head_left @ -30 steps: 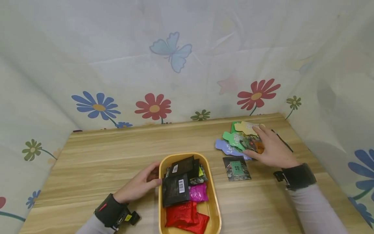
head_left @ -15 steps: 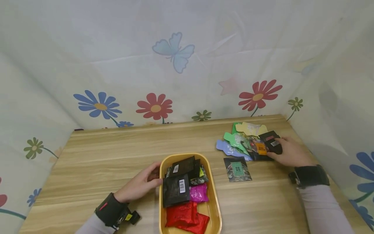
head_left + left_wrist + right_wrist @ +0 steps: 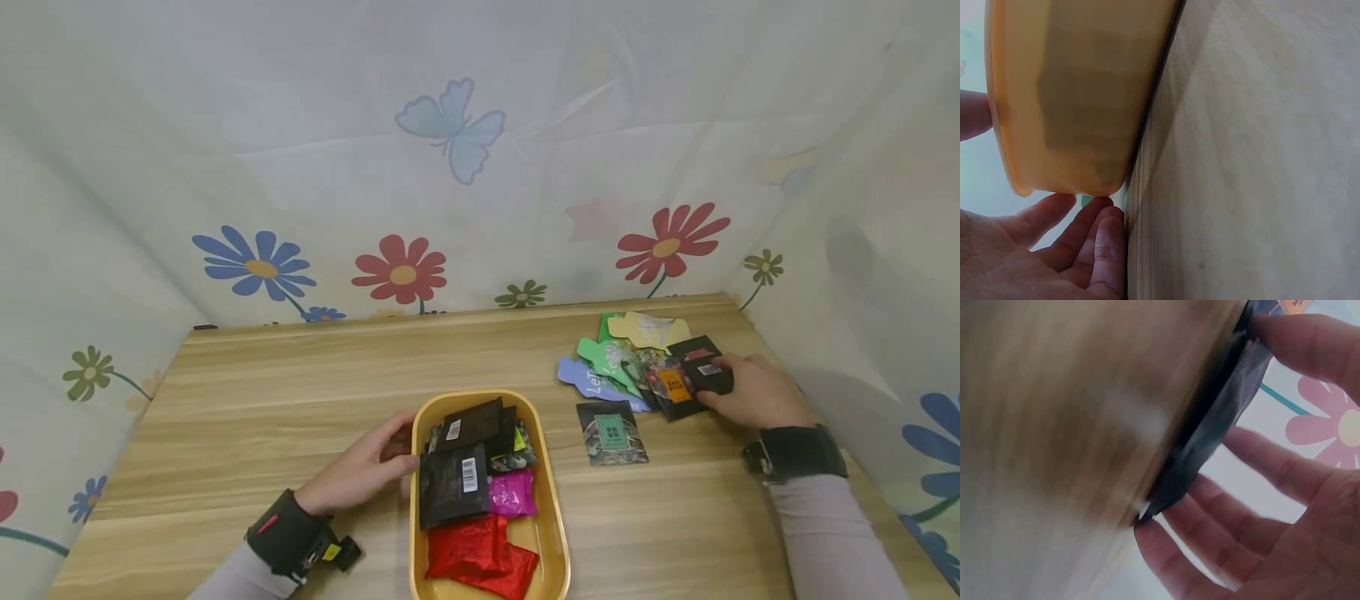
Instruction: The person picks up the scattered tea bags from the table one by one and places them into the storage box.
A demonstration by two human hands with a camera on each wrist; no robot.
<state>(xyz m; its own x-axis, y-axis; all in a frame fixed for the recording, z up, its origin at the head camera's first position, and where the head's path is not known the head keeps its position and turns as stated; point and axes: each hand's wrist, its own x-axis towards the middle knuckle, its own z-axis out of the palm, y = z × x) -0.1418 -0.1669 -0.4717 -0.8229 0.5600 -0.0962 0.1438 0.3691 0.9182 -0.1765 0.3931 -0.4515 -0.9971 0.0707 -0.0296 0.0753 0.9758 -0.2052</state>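
Observation:
In the head view my left hand (image 3: 363,467) rests against the left side of a yellow plastic box (image 3: 555,533). Its thumb touches the rim and its fingertips lie on the outer wall (image 3: 1091,144). At the right, my right hand (image 3: 761,392) touches two flat packets on the table. Its thumb is at a dark packet with an orange label (image 3: 675,386), its index finger on a plain black packet with a small white label (image 3: 703,364). The right wrist view shows fingers and thumb spread along a dark packet's edge (image 3: 1204,437).
The box holds black packets (image 3: 453,483), a magenta packet (image 3: 512,493) and red packets (image 3: 468,546). A green-labelled packet (image 3: 611,433) lies alone. Blue (image 3: 585,379), green (image 3: 603,358) and yellow (image 3: 648,330) packets overlap behind it. A patterned curtain (image 3: 465,250) stands behind the wooden table (image 3: 300,375).
My right hand has moved right, uncovering the black packet and the orange-labelled packet. The orange-labelled packet has shifted slightly right and nearer. My left hand has stayed at the box.

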